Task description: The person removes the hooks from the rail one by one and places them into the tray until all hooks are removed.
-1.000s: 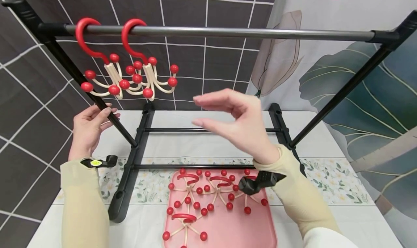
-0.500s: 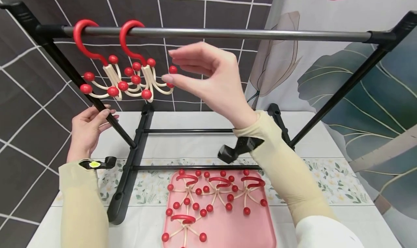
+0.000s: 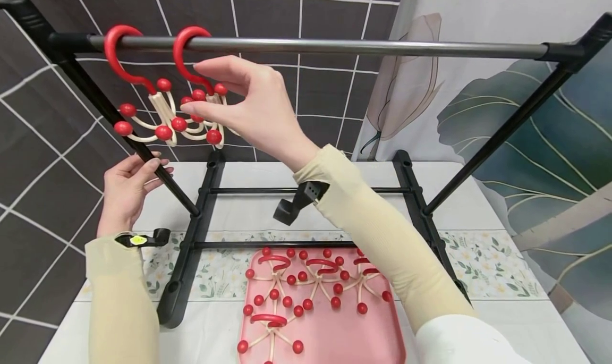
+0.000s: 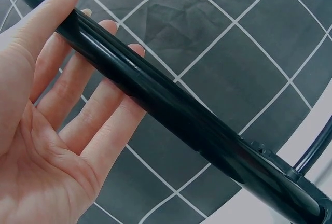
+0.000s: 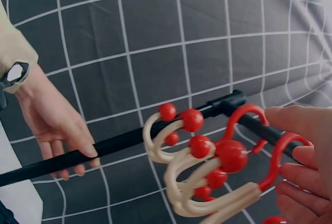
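Note:
In the head view, my left hand [image 3: 125, 194] holds the slanted left pole [image 3: 95, 92] of a black rack. The left wrist view has the thumb across the pole's near side and the fingers behind it. Two small hangers with red hooks and cream, red-balled arms hang from the top bar [image 3: 358, 47]: the left hanger [image 3: 112, 53] and the right hanger [image 3: 178, 53]. My right hand [image 3: 260, 109] is at the right hanger, thumb and fingers spread apart and partly covering it. Whether the fingers touch it, I cannot tell. The right wrist view has both red hooks beside the fingers.
A pink tray [image 3: 354, 343] lies in front of the rack, with several similar hangers on it. Low crossbars [image 3: 268, 245] join the rack's feet. Behind stand a dark tiled-pattern backdrop [image 3: 268, 13] and a leaf-print curtain [image 3: 526, 114]. The table has a white cloth.
My right hand has moved left and up, from the middle of the rack to the right hanger, with fingers still spread. My left hand stays on the pole.

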A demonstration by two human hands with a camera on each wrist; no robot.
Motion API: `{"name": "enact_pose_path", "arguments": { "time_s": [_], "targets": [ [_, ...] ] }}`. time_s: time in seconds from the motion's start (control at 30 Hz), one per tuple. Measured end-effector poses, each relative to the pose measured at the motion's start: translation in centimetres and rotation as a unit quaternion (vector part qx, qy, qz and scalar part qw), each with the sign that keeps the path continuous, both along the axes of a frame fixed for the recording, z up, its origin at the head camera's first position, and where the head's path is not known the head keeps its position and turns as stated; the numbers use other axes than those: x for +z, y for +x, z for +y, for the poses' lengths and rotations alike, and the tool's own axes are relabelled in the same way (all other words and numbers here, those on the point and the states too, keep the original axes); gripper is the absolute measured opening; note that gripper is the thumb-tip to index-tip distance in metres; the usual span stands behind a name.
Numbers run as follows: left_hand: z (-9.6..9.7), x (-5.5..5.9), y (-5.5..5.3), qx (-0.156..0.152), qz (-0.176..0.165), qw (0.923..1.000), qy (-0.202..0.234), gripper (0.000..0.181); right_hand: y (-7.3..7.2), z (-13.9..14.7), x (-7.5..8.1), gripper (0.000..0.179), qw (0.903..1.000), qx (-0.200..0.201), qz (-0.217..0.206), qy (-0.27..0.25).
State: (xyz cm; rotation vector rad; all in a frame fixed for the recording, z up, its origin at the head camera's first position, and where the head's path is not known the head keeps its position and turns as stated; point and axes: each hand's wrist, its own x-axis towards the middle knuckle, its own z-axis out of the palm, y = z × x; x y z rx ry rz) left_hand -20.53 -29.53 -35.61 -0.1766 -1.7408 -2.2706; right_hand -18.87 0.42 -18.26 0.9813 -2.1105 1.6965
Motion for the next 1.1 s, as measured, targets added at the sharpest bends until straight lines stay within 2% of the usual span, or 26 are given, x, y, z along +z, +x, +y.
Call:
{"name": "enact_pose_path", "arguments": {
  "time_s": [0.17,0.43,0.6,0.8,0.97,1.1],
  "targets": [
    [0.0,0.0,0.1,0.0,-0.001,1.0,0.0,0.02,-1.3,-1.0,-0.8,0.051,0.9998,-0.008,-0.003,0.016],
    [0.0,0.1,0.0,-0.003,0.007,1.0,0.001,0.02,-1.7,-0.9,-0.7,0.042,0.998,-0.035,0.047,0.024],
    [-0.1,0.1,0.0,0.0,0.008,0.9999,-0.008,0.025,-1.8,-0.5,-0.7,0.028,0.9962,-0.056,0.066,-0.001],
    [0.0,0.0,0.0,-0.003,0.008,1.0,-0.002,0.019,-2.1,0.5,-0.8,0.015,0.9926,-0.081,0.08,-0.043],
    [0.0,0.0,0.0,-0.006,0.008,0.9999,-0.002,0.019,-2.0,1.6,-0.9,0.013,0.9891,-0.083,0.095,-0.076],
    [0.1,0.0,0.0,-0.006,0.009,0.9999,-0.005,0.018,-1.9,2.6,-1.0,0.015,0.9874,-0.098,0.095,-0.08]
  ]
}}
